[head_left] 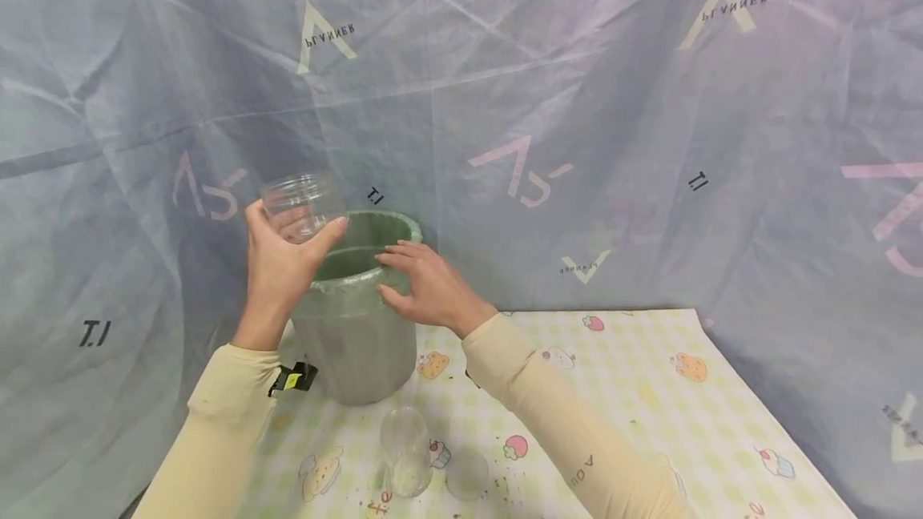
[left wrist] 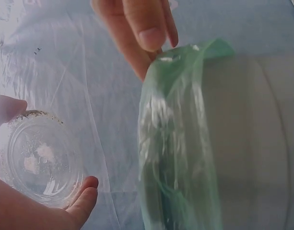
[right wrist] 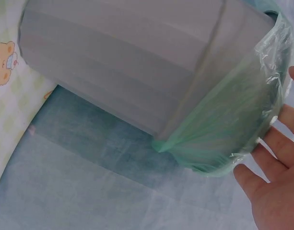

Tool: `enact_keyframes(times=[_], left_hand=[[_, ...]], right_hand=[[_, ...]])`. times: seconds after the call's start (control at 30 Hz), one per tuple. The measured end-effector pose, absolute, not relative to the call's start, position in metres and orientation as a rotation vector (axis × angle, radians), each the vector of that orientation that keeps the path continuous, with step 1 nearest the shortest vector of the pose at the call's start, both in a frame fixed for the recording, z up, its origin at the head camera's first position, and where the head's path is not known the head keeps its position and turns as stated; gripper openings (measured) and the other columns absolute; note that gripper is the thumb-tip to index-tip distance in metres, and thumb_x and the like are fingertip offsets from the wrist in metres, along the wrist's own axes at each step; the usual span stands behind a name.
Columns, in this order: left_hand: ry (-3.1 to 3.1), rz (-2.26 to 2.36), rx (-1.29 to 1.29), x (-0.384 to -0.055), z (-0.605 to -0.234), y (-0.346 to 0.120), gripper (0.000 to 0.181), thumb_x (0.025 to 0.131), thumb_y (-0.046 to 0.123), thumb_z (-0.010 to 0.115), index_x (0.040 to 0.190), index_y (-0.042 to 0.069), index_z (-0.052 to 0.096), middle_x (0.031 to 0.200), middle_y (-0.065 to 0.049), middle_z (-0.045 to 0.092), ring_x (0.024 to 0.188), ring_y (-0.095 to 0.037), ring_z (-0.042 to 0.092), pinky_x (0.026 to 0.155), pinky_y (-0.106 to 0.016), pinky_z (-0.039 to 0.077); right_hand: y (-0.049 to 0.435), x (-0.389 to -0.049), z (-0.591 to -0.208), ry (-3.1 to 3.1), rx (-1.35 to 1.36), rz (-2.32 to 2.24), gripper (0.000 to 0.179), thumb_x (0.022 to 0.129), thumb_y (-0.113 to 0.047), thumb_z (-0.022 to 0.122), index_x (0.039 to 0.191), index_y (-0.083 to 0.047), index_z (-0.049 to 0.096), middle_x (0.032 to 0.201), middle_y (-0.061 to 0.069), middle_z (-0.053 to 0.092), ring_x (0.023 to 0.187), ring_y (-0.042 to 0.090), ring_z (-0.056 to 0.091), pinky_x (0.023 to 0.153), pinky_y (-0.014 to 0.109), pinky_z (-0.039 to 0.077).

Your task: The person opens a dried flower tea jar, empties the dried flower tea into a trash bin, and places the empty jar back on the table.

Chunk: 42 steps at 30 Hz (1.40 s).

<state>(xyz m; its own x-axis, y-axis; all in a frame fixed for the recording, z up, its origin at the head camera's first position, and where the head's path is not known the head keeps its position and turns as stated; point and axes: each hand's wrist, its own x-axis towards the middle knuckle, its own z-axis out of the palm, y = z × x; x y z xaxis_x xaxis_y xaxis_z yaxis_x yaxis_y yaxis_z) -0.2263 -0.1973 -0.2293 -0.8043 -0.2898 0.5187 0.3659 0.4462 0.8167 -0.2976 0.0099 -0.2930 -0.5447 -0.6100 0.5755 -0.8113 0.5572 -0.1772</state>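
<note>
Up by the left side of the bin's mouth, my left hand grips a clear plastic jar, its fingers and thumb curled round the sides. Through the jar, dark specks show along its edge in the left wrist view. A grey trash bin stands upright, lined with a green plastic bag folded over the rim. My right hand is at the right side of that rim, its fingers spread and loosely extended at the bag's edge, gripping nothing.
A clear, rounded container is on the patterned tablecloth in front of the bin. To its right is a clear round disc, with small dark crumbs scattered nearby. A grey printed curtain hangs behind and along both sides.
</note>
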Motion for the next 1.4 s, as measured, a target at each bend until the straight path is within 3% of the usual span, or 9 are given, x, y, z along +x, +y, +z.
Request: enact_keyframes(times=[0.27, 0.6, 0.83, 1.07, 1.4], left_hand=[[-2.081, -1.363, -0.066, -0.216, -0.230, -0.188, 0.105, 0.081, 0.053, 0.083, 0.156, 0.015, 0.020, 0.147, -0.005, 0.059, 0.132, -0.027, 0.057, 0.104, -0.048, 0.047], [-2.148, -1.455, -0.137, -0.213, -0.245, -0.176, 0.110, 0.081, 0.053, 0.084, 0.159, 0.016, 0.016, 0.152, -0.009, 0.050, 0.141, -0.033, 0.048, 0.104, -0.052, 0.047], [-2.186, -1.475, -0.151, -0.217, -0.254, -0.159, 0.113, 0.080, 0.054, 0.084, 0.159, 0.011, 0.017, 0.156, -0.014, 0.040, 0.143, -0.032, 0.045, 0.112, -0.051, 0.043], [-2.215, -1.455, -0.181, -0.219, -0.265, -0.138, 0.105, 0.080, 0.047, 0.087, 0.156, 0.007, 0.025, 0.147, -0.019, 0.048, 0.136, -0.034, 0.050, 0.110, -0.051, 0.045], [-2.256, -1.482, -0.331, -0.207, -0.278, -0.107, 0.108, 0.080, 0.043, 0.087, 0.160, 0.019, 0.020, 0.147, -0.009, 0.046, 0.141, -0.033, 0.045, 0.110, -0.055, 0.042]], right_hand=[[0.028, -0.286, -0.287, -2.310, 1.135, 0.644, 0.048, 0.102, -0.031, 0.062, 0.145, -0.010, 0.060, 0.154, 0.010, 0.052, 0.147, 0.027, 0.043, 0.120, 0.043, 0.035], [0.072, -0.269, -0.300, -2.399, 0.983, 0.666, 0.048, 0.104, -0.034, 0.057, 0.148, -0.014, 0.057, 0.159, 0.012, 0.045, 0.149, 0.030, 0.039, 0.119, 0.049, 0.036], [0.107, -0.256, -0.308, -2.493, 0.872, 0.643, 0.050, 0.106, -0.038, 0.054, 0.152, -0.018, 0.052, 0.162, 0.011, 0.041, 0.152, 0.030, 0.035, 0.119, 0.053, 0.034], [0.142, -0.244, -0.319, -2.551, 0.803, 0.653, 0.053, 0.106, -0.038, 0.055, 0.154, -0.017, 0.049, 0.163, 0.013, 0.039, 0.152, 0.033, 0.034, 0.118, 0.056, 0.035], [0.192, -0.234, -0.327, -2.641, 0.664, 0.611, 0.058, 0.106, -0.041, 0.054, 0.157, -0.015, 0.045, 0.165, 0.016, 0.034, 0.153, 0.037, 0.030, 0.119, 0.060, 0.030]])
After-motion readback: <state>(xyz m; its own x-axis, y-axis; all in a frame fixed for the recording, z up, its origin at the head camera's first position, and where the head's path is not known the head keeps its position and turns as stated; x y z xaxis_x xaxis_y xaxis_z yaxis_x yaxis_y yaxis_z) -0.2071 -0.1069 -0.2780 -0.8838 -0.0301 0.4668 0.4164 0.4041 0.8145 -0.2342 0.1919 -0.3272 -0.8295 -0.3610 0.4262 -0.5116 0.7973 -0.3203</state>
